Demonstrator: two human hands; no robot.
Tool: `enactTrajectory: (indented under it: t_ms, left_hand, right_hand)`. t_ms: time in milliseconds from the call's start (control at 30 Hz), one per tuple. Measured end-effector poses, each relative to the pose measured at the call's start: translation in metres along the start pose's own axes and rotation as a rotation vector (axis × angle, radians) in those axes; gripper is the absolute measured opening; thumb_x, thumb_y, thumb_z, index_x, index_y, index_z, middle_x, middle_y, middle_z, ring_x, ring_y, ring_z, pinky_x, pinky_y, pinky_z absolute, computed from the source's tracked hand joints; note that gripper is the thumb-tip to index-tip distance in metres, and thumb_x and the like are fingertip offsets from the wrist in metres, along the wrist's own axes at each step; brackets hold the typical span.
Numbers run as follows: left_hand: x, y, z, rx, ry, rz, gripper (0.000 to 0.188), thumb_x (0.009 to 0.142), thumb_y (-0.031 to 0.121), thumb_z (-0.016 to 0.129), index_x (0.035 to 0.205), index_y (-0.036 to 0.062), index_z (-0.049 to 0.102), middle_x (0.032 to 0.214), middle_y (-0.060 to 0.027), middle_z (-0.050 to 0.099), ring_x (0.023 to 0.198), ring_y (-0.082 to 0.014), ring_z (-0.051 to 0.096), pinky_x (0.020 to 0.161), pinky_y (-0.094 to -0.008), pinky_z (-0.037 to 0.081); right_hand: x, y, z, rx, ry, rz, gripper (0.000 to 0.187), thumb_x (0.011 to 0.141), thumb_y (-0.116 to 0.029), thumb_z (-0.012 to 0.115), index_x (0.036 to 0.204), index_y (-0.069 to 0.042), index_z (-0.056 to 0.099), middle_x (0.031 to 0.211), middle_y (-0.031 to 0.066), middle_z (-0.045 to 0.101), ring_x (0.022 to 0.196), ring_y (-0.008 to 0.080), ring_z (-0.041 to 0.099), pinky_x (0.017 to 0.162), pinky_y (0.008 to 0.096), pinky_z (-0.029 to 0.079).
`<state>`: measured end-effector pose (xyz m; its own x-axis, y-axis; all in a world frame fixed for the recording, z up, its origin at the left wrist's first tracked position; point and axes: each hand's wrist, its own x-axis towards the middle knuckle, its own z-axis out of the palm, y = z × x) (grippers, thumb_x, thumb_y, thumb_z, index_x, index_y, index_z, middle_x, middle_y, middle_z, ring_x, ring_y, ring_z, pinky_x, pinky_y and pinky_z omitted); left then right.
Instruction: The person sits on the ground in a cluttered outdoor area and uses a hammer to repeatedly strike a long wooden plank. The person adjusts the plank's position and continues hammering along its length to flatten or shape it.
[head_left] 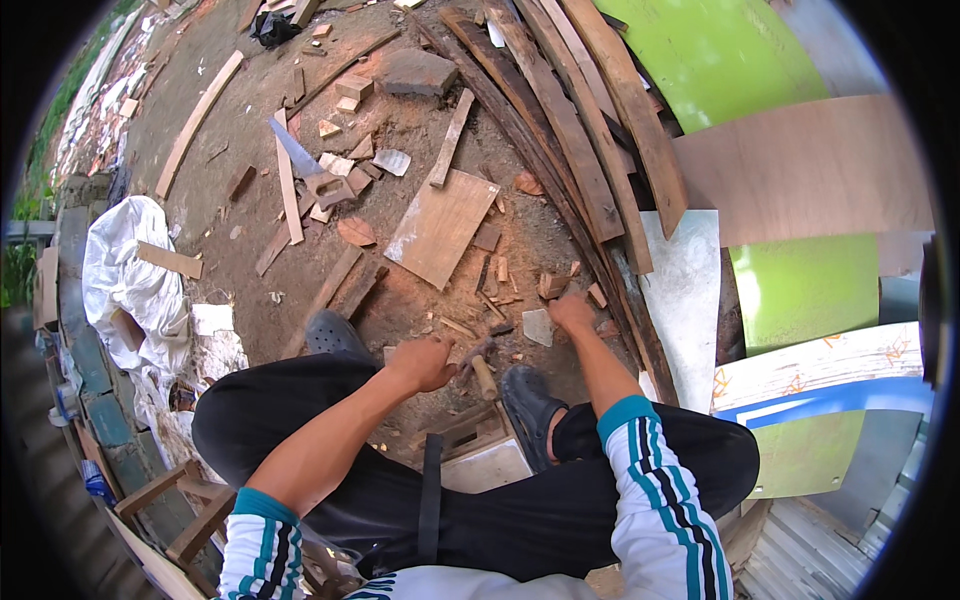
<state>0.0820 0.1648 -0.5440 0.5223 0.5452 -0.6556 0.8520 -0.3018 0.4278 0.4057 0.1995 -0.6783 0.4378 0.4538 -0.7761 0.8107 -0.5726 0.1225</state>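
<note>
My left hand (424, 363) is closed, its fingers curled over the ground between my feet. Whatever it may hold is hidden under the fingers. Close to its right is a hammer (484, 378) with a short wooden handle and a dark metal head. My right hand (573, 313) reaches down further to the right, fingers bent together beside a small wooden block (551, 285); I cannot tell what is in them. A pale flat chip (538, 327) lies just left of that hand. Wood scraps (459, 327) are scattered between both hands.
A square board (442, 228) and a handsaw (297, 158) lie ahead on the dirt. Long planks (565, 120) run along the right, beside green sheets (806, 295). A white sack (135, 270) is at the left, a grey stone block (418, 73) at the far side.
</note>
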Motion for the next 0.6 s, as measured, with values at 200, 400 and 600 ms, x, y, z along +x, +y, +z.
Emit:
enactTrajectory:
  t_ms: [200,400,600]
  left_hand:
    - [0.002,-0.009,0.001,0.024,0.005,-0.020,0.055,0.090,0.039,0.062,0.133,0.0040,0.055,0.103,-0.0226,0.071,0.097,-0.0400,0.068,0.081,-0.0512,0.055]
    - [0.008,0.002,-0.011,0.029,0.093,0.038,0.055,0.090,0.037,0.063,0.133,0.0044,0.056,0.100,-0.0217,0.072,0.097,-0.0397,0.069,0.080,-0.0515,0.055]
    - [-0.019,-0.038,-0.006,-0.021,0.123,-0.101,0.052,0.089,0.037,0.063,0.130,0.0039,0.059,0.106,-0.0226,0.071,0.102,-0.0393,0.068,0.085,-0.0501,0.055]
  right_hand:
    - [-0.087,-0.070,0.053,0.052,-0.561,-0.038,0.085,0.092,-0.073,0.045,0.135,0.000,0.058,0.113,0.0245,0.069,0.085,0.0344,0.073,0.076,0.0451,0.058]
    - [-0.079,-0.049,0.162,0.374,-0.592,-0.224,0.052,0.081,-0.036,0.076,0.118,0.001,0.067,0.106,0.0177,0.071,0.088,0.0282,0.069,0.073,0.0459,0.056]
    - [-0.097,-0.069,0.122,0.197,-0.513,-0.212,0.047,0.071,-0.019,0.076,0.111,0.003,0.070,0.108,0.0193,0.072,0.098,0.0327,0.070,0.086,0.0415,0.055]
